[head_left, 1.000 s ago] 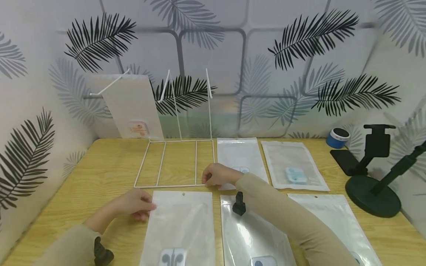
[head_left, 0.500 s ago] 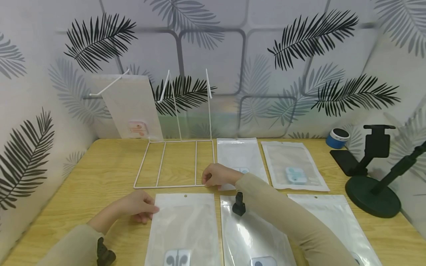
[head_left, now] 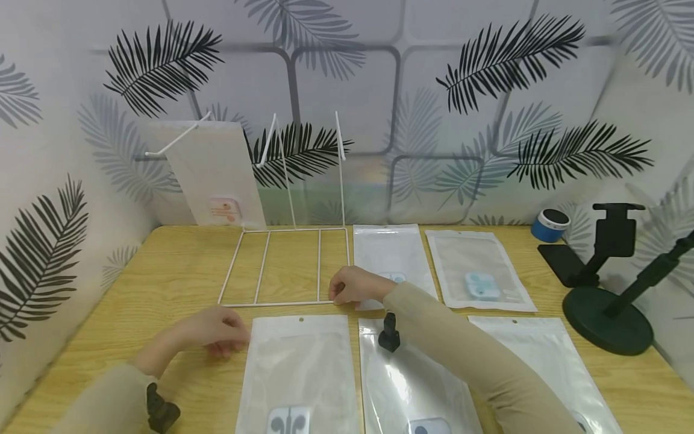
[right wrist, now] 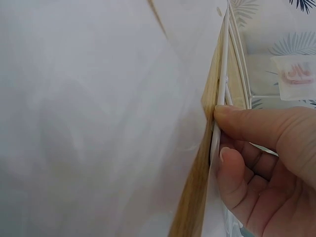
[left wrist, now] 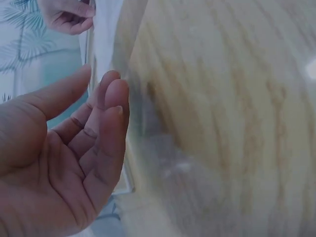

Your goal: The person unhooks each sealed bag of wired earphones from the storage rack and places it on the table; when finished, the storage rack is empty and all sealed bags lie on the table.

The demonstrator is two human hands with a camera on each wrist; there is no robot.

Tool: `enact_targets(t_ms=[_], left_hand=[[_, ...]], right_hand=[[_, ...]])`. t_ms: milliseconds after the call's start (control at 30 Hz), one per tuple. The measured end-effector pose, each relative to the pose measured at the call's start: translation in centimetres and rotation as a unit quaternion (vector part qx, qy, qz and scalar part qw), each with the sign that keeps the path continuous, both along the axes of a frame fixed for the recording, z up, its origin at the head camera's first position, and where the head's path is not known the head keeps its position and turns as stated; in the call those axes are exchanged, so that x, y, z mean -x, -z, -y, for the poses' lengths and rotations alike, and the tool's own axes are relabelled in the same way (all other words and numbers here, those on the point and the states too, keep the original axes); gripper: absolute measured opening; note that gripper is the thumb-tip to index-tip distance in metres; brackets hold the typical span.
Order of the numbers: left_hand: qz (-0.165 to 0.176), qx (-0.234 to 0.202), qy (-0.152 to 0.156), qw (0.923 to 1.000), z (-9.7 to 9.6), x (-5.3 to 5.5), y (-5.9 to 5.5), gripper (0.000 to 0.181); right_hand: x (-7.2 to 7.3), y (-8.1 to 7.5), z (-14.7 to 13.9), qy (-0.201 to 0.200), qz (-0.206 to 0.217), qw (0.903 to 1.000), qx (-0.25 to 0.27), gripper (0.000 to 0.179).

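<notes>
My right hand pinches the front bar of a white wire display rack near its right corner. In the right wrist view, the thumb lies on the white wire with the fingers curled below. My left hand hovers just left of a flat translucent zip pouch, printed with white earphones in a case. Its fingers are loosely bent around nothing, as the left wrist view shows. From the rack's left hook hangs a whitish pouch with an orange earphone print; two other hooks are bare.
A shiny pouch lies partly under my right forearm, another pouch right of it. Behind are two smaller pouches. A black stand and a blue-and-white round tub stand at the right.
The front-left pouch has shifted slightly right and toward me with my left hand at its edge. The left hand has since drawn back left, off the pouch. My right hand stays put.
</notes>
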State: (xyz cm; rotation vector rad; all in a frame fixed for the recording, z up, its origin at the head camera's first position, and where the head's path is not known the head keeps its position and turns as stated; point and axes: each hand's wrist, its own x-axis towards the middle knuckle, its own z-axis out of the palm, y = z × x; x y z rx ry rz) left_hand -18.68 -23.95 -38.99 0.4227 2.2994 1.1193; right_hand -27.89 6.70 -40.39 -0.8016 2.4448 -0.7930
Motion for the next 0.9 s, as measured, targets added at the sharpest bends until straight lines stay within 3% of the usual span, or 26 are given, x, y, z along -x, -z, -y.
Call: enact_targets(t_ms=[167, 267, 333, 400, 500, 600, 800, 900], left_hand=[[-0.037, -0.027, -0.007, 0.9989, 1.4, 0.9, -1.3, 0.028], [-0.083, -0.047, -0.033, 0.9949, 2.3, 1.7, -2.5, 0.034], [-0.129, -0.058, -0.057, 0.9883, 3.0, 2.2, -3.5, 0.036], [-0.178, -0.068, -0.079, 0.9786, 3.6, 2.7, -4.6, 0.035], [-0.257, -0.080, -0.115, 0.9562, 4.5, 3.4, -6.4, 0.032], [-0.308, -0.077, -0.150, 0.9363, 5.2, 4.0, -8.3, 0.035], [-0.346, -0.064, -0.227, 0.9080, 5.9, 5.8, -11.7, 0.044], [-0.367, -0.063, -0.272, 0.8871, 5.9, 7.1, -13.1, 0.043]], right_hand=[[0.0, 0.0, 0.1, 0.003, 0.000, 1.0000, -0.004, 0.011], [0.0, 0.0, 0.1, 0.003, 0.001, 1.0000, -0.002, 0.011], [0.0, 0.0, 0.0, 0.003, 0.002, 1.0000, 0.000, 0.012], [0.0, 0.0, 0.0, 0.003, 0.004, 1.0000, 0.002, 0.012], [0.0, 0.0, 0.0, 0.003, 0.004, 1.0000, 0.004, 0.012], [-0.1, 0.0, 0.0, 0.003, 0.003, 1.0000, 0.004, 0.012], [-0.3, -0.2, 0.1, 0.013, 0.008, 0.9999, 0.001, 0.010], [-0.4, -0.3, 0.1, 0.014, 0.007, 0.9999, -0.001, 0.009]])
